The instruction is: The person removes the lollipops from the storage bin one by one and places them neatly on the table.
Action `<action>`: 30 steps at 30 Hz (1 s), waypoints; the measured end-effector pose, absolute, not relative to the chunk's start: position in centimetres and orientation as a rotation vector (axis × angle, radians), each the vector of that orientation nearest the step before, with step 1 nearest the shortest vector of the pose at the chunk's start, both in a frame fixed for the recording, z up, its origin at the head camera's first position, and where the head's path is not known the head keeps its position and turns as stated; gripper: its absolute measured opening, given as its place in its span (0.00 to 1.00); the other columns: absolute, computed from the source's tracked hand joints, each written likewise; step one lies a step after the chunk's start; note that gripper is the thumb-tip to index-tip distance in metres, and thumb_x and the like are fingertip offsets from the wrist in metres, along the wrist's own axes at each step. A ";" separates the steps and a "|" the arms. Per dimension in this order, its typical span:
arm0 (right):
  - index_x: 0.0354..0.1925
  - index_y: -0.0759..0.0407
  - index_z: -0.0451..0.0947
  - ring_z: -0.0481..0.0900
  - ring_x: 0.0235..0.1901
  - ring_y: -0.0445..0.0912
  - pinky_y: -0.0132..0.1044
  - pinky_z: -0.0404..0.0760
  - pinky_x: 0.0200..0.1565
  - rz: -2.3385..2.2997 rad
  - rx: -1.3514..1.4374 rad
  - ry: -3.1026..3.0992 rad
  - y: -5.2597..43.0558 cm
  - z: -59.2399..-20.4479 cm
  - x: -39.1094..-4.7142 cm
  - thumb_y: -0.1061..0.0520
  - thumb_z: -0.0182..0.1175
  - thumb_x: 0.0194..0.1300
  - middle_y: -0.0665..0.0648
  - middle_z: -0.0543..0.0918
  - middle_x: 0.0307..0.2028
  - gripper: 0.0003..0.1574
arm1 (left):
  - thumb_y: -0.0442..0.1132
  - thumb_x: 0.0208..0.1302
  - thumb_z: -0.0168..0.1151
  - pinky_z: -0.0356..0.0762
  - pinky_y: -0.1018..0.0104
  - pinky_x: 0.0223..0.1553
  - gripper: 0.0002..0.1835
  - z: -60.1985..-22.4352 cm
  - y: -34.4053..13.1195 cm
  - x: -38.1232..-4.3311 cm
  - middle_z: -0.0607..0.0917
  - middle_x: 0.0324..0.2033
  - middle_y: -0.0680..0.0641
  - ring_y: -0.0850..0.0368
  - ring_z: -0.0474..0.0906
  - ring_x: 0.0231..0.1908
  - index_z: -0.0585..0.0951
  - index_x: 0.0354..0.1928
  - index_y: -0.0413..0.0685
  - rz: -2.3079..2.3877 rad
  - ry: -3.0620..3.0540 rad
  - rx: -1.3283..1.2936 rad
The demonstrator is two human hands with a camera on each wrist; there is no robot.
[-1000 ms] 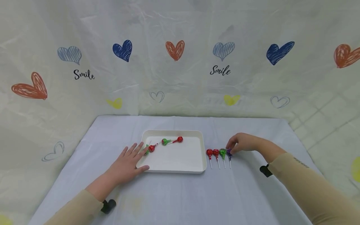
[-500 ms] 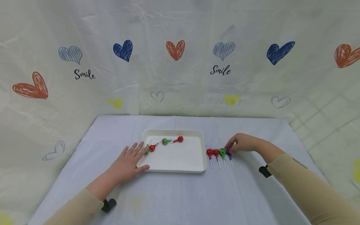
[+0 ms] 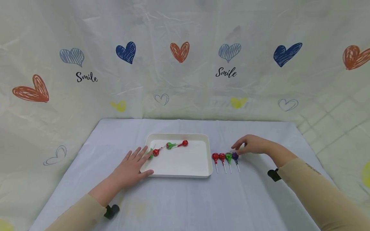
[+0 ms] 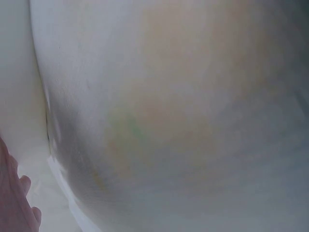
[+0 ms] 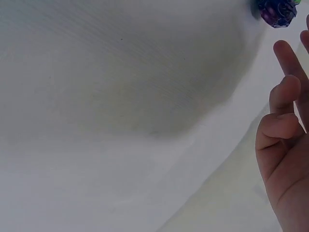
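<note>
My left hand (image 3: 131, 168) rests with spread, straight fingers over the left end of a white tray (image 3: 180, 175). Its fingertips partly cover a green lollipop (image 3: 151, 156) in the tray. My right hand (image 3: 251, 144) hovers just beyond the purple lollipop (image 3: 235, 156), fingers loosely bent and holding nothing. In the right wrist view a gap shows between the fingers and the purple lollipop (image 5: 277, 12). That lollipop ends a row on the cloth, beside a green lollipop (image 3: 228, 157) and two red lollipops, one outermost (image 3: 215, 157) and one inner (image 3: 222, 157). Their sticks point toward me.
Inside the tray also lie a red lollipop (image 3: 156, 152), a green-wrapped lollipop (image 3: 169, 145) and another red lollipop (image 3: 185, 143). A white cloth (image 3: 185, 205) covers the table. Behind it hangs a pale curtain (image 3: 196, 86) printed with hearts.
The right hand has let go of the purple lollipop and lifted slightly away from it. The purple lollipop's stick end has swung a little to the right. My left hand stays put.
</note>
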State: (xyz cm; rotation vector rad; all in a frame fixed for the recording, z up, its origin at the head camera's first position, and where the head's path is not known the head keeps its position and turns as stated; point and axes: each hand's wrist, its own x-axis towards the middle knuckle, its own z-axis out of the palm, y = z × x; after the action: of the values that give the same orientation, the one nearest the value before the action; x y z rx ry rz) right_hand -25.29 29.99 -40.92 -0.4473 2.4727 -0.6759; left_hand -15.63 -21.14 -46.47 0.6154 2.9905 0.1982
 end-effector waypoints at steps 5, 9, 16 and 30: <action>0.55 0.53 0.84 0.78 0.47 0.49 0.48 0.81 0.51 -0.674 -0.456 2.463 30.1 -40.6 -25.6 0.54 0.67 0.65 0.55 0.84 0.50 0.19 | 0.75 0.65 0.46 0.38 0.40 0.73 0.48 -46.6 -21.2 -15.7 0.47 0.78 0.47 0.42 0.42 0.76 0.53 0.79 0.57 0.190 2.991 0.612; 0.55 0.53 0.84 0.79 0.49 0.50 0.48 0.81 0.52 -0.669 -0.475 2.470 29.8 -40.4 -25.9 0.53 0.67 0.66 0.55 0.85 0.50 0.19 | 0.81 0.61 0.35 0.39 0.40 0.73 0.52 -46.7 -21.3 -15.7 0.47 0.79 0.48 0.42 0.42 0.76 0.53 0.79 0.57 0.182 2.993 0.614; 0.56 0.54 0.83 0.79 0.51 0.52 0.51 0.80 0.54 -0.678 -0.499 2.487 28.6 -39.8 -26.4 0.52 0.68 0.64 0.57 0.84 0.51 0.21 | 0.79 0.63 0.40 0.38 0.40 0.73 0.50 -46.5 -21.3 -15.6 0.47 0.78 0.47 0.42 0.42 0.76 0.54 0.79 0.56 0.210 2.991 0.617; 0.56 0.51 0.84 0.80 0.48 0.48 0.47 0.82 0.50 -0.639 -0.577 2.518 23.2 -38.6 -27.5 0.48 0.70 0.62 0.56 0.84 0.52 0.24 | 0.81 0.61 0.35 0.38 0.40 0.74 0.52 -46.6 -21.3 -15.6 0.47 0.79 0.48 0.42 0.41 0.77 0.53 0.79 0.57 0.198 2.993 0.625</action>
State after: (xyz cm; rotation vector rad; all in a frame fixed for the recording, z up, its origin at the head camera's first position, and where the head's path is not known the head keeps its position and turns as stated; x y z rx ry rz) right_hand -27.53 23.21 -38.63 -0.5775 2.5179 -0.6385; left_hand -15.59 -21.33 -46.64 0.6252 2.9934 0.1981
